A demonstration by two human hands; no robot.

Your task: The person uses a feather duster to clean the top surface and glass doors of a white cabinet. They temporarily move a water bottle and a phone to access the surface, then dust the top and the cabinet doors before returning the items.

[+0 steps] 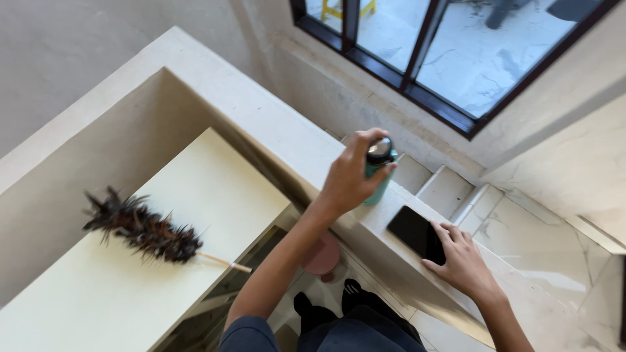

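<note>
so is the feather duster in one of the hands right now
No, the feather duster lies alone on the cream table, while the left hand grips the bottle and the right hand touches the phone.

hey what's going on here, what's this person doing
A person stands at a pale stone ledge above a staircase. Their left hand grips a teal bottle with a black cap standing upright on the ledge. Their right hand rests on a black smartphone lying flat there. A dark feather duster with a wooden handle lies untouched on a cream tabletop nearby.

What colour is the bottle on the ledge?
Teal bottle with a black lid, clearest in the head view.
</note>
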